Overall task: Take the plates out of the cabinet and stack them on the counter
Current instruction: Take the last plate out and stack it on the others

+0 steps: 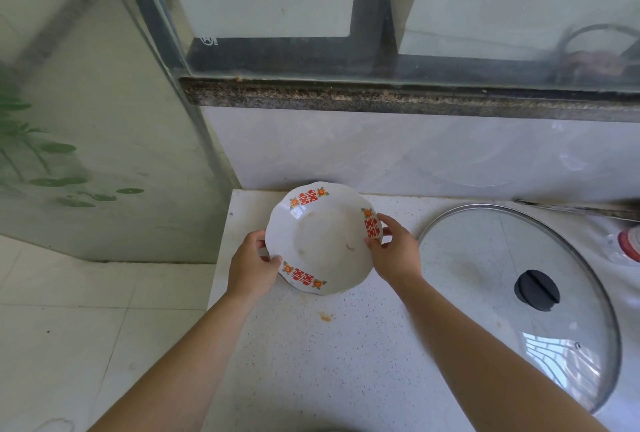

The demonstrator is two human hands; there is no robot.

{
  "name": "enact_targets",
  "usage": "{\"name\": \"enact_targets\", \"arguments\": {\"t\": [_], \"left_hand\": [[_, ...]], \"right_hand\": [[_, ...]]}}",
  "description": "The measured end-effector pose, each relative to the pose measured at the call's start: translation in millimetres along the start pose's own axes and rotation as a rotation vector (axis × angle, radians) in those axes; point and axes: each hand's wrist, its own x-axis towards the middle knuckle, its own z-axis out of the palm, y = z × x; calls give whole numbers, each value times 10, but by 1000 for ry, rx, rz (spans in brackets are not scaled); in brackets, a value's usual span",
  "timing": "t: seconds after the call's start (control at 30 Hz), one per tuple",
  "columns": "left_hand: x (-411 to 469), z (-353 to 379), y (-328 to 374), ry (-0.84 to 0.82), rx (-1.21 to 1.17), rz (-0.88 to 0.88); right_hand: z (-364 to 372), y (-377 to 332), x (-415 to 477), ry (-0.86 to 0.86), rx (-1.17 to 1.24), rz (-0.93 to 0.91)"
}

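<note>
White speckled counter [311, 362] fills the lower middle and right of the view; its left edge drops to a pale tiled floor [86, 327]. Frosted glass panel [86, 120] with a green leaf print stands to the left, beyond the floor. Behind the counter: glossy white wall [381, 151], topped by a dark speckled stone sill [381, 99] with window glass above it. Large glass lid [485, 275], metal-rimmed, lies flat on the right part of the counter, black knob [536, 290] up. One plate [322, 241] is at the back left corner of the counter, just left of the lid and apart from it: white, wavy rim, red character marks with small orange flowers at three visible places on the rim, faint brown smears in the well. The plate tilts slightly toward the viewer; whether its underside touches the counter, I cannot tell. Both of the person's bare forearms reach in from the bottom edge. Left hand [251, 267] grips the plate's left rim, thumb on top, fingers underneath. Right hand [396, 253] grips the right rim, thumb on the inner face, fingers curled round the outer edge. The hands are apart, with the plate between them. Clear bottle [627, 246] with a red cap lies at the far right edge, partly cut off. Small orange stain [325, 317] on the counter, just in front of the plate.
</note>
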Motion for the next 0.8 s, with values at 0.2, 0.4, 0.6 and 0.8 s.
{"name": "enact_targets", "arguments": {"t": [0.2,0.4,0.6,0.8], "left_hand": [[-55,-40,17,-71,49,35],[-214,4,-39,-29,480,337],[-265,42,-90,-268,594,606],[-126,61,-89,-375,778,772]], "right_hand": [[-95,-7,-143,-33,-95,-29],[-111,63,-497,-83,-406,-284],[-18,161,-662,-245,-542,-440],[66,157,-677,-241,-591,-485]]}}
